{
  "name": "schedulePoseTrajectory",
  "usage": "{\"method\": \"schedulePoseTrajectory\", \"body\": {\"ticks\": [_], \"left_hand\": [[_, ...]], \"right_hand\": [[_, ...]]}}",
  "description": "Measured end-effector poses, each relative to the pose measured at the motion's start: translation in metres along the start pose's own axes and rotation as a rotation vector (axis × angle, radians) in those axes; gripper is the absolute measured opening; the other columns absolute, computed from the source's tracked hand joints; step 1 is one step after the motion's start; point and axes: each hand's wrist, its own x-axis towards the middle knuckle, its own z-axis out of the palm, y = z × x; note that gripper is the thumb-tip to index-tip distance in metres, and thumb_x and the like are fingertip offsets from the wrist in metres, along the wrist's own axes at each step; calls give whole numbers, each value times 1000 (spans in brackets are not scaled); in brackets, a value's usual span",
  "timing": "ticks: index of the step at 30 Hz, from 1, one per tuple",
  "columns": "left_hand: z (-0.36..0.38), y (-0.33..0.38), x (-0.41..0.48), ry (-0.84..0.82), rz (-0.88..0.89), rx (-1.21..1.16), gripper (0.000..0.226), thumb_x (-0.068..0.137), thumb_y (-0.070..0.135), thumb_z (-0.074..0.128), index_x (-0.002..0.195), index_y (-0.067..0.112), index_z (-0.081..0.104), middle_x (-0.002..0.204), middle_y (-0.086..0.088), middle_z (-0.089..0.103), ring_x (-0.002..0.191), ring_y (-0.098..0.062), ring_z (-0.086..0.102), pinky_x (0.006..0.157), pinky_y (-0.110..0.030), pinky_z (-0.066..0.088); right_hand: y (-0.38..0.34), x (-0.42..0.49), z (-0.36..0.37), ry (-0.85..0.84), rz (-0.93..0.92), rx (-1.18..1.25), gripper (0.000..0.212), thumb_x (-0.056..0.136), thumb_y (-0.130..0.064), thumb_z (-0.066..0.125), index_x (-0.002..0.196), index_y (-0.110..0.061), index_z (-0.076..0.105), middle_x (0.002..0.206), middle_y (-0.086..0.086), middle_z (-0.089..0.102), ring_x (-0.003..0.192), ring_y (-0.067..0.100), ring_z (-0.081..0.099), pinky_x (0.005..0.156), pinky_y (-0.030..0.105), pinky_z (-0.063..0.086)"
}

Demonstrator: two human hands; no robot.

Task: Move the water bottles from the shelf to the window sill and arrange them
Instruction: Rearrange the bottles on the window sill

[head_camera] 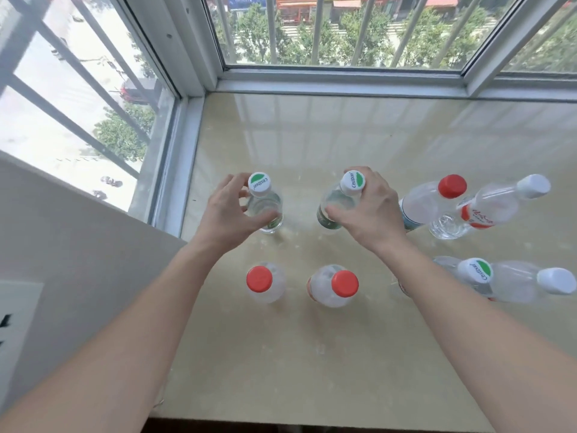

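Beige window sill [312, 354] in glazed corner, window frames [193, 57] upper left and top. Curled fingers of left hand [224, 214] round left green-capped bottle [265, 210], centre-left. Right hand [371, 210] gripping right green-capped bottle [337, 201], centre. Two red-capped bottles [259, 279] upright below, apart. Bottle cluster [468, 207] at right edge. Wide stretch of sill between bottles and glass.

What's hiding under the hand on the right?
A clear water bottle with a white-and-green cap, gripped by the right hand. The hand covers much of its side and label.

You have a glossy beige stone window sill [312, 354] carrying eight clear plastic water bottles [263, 285], standing in two rows across mid-frame.
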Motion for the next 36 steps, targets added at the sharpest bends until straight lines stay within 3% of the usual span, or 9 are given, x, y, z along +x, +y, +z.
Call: {"method": "schedulePoseTrajectory", "body": {"ticks": [4,6,10,13,18,23,27,31,36], "left_hand": [[-5,1,2,-63,-3,-39,59,72,22,84,121,34,53,112,17,56,106,-2,56,87,-27,55],[-3,3,2,-38,18,-14,60,71,26,85,121,34,54,113,16,57,106,-4,55,87,-33,55],[1,4,5,62,39,-3,55,66,37,88,112,25,60,109,9,58,103,-9,57,83,-34,56],[-5,-1,10,-14,35,-46,54,66,32,90,112,23,62,110,7,63,107,-13,60,87,-35,58],[-16,-3,16,-136,27,-88,53,69,25,89,115,24,65,110,7,68,107,-7,62,91,-32,57],[-17,1,17,-169,55,-80,51,70,24,89,114,24,65,108,9,68,106,-3,62,86,-20,55],[-18,2,15,-173,74,-42,52,69,25,89,115,24,66,109,10,67,103,1,61,82,-16,54],[-16,2,14,-163,80,-55,52,69,23,89,116,22,66,108,9,67,102,3,60,84,-15,54],[-16,1,18,-175,57,-70,50,70,24,89,114,22,67,108,4,69,107,-9,62,86,-24,57]], "right_hand": [[2,-1,-10,-83,13,107,57,71,-15,78,123,-24,57,97,-11,61,91,15,55,67,2,36],[4,1,-7,-80,16,119,58,68,-19,83,120,-26,58,107,-6,61,99,14,56,73,7,37],[8,3,3,-36,70,79,64,61,-34,91,115,-24,58,109,-2,53,100,14,51,83,21,36],[10,4,5,-73,39,87,52,64,-28,88,107,-20,61,108,-2,62,101,17,56,82,25,41],[9,4,4,-185,-65,62,46,67,-20,84,108,-15,64,108,2,67,98,17,58,74,7,38],[7,5,1,-205,-112,70,47,69,-14,81,112,-14,62,117,2,68,89,-3,49,73,-2,34],[10,4,3,-207,-110,85,50,69,-15,82,114,-17,60,113,-2,67,79,-9,52,68,0,35],[15,3,8,-211,-101,78,55,70,-17,81,119,-21,58,96,-19,59,77,-18,51,66,1,35],[16,6,11,-225,-99,110,54,70,-19,82,119,-20,59,98,-20,60,88,-6,54,77,12,44]]}}
